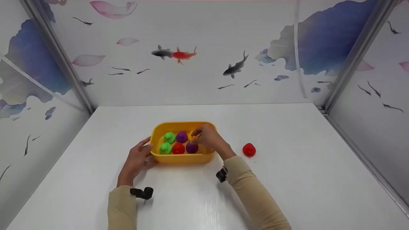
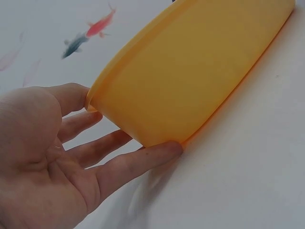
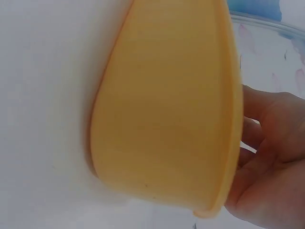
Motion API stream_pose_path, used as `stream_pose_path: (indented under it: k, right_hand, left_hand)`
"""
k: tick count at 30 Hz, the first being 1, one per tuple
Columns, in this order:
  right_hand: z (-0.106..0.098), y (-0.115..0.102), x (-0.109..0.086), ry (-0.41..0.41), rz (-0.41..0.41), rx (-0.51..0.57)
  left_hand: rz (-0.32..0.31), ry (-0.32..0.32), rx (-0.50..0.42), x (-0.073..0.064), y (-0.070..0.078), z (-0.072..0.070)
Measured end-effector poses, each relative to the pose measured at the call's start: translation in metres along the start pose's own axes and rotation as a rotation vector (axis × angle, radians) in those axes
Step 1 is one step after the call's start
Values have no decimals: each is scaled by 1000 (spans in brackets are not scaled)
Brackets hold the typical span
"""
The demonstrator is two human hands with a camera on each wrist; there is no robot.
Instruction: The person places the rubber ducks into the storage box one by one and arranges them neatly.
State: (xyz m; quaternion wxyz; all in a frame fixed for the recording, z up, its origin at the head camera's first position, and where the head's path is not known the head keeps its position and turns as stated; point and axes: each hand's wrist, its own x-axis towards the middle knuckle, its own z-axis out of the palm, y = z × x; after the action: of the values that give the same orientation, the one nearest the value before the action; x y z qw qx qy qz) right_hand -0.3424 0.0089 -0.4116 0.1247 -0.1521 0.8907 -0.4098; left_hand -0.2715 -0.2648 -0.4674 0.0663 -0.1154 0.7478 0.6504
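A yellow plastic tub (image 1: 183,158) stands on the white table. My left hand (image 1: 136,159) touches its left end, fingers fairly straight along the wall and rim in the left wrist view. Reaching over the right end, my right hand (image 1: 209,138) pinches a small orange toy duck (image 1: 192,136) inside the tub, partly hidden by the fingers. In the tub also lie a green toy duck (image 1: 169,137), another green duck (image 1: 165,148), a purple toy (image 1: 181,137), a second purple toy (image 1: 192,147) and a red toy (image 1: 178,148). In the right wrist view the tub's wall hides my right fingertips.
A red toy (image 1: 249,149) lies on the table (image 1: 287,179), right of the tub and beside my right forearm. Walls printed with fish and petals (image 1: 204,86) enclose the table at the back and both sides.
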Motion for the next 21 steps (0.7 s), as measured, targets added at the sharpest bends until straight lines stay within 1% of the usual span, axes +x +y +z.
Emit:
stream_pose_path:
  k: [3,8,11,15,18,21]
  right_hand:
    - [-11,0,-4,0,-19,24]
    - [-31,8,-15,15,-7,70]
    - [-43,18,-23,52,-41,80]
    - [-56,35,-33,79,-85,101]
    - [-62,46,-39,82,-81,111]
    - [-69,56,-44,102,-67,109]
  left_hand:
    - [3,-1,-1,1,0,0]
    - [4,5,13,3,-1,0]
    - [-4,3,13,4,0,2]
    - [-14,-8,18,4,2,4]
    - [-16,-5,32,2,2,3]
    - [-12,-3,34,1,1,2]
